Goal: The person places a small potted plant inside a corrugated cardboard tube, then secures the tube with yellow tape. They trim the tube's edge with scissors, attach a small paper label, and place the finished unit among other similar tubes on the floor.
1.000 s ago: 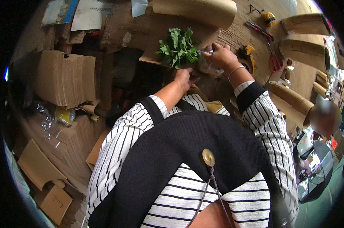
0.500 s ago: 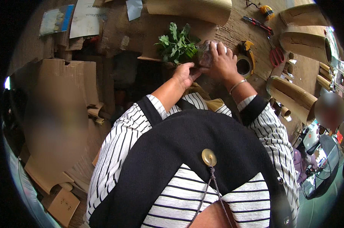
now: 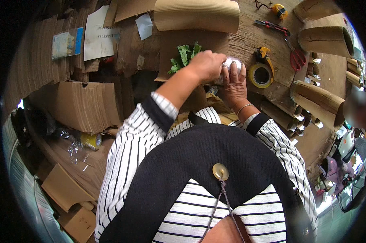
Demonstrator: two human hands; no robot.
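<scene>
A leafy green plant (image 3: 184, 56) lies on a sheet of brown cardboard (image 3: 166, 50) in front of me, its leaves pointing left and away. A clear plastic-wrapped bundle (image 3: 232, 61) is at its right end. My right hand (image 3: 234, 83) grips this bundle from the near right, fingers laid over it. My left hand (image 3: 207, 65) is closed, fingers curled at the bundle's left side. It covers the lower part of the plant, and what its fingertips pinch is hidden.
Right of my hands lie a tape roll (image 3: 260, 75), a yellow-handled tool (image 3: 265, 56), a utility knife (image 3: 272, 27), red-handled scissors (image 3: 298, 58) and a tape measure (image 3: 279, 11). A curled cardboard sheet (image 3: 197, 15) lies beyond. Stacked cardboard (image 3: 90, 106) stands left.
My left hand has moved up from below the plant to over its stems, against the bundle. The right hand has shifted slightly nearer me. The blurred shape at the left is gone.
</scene>
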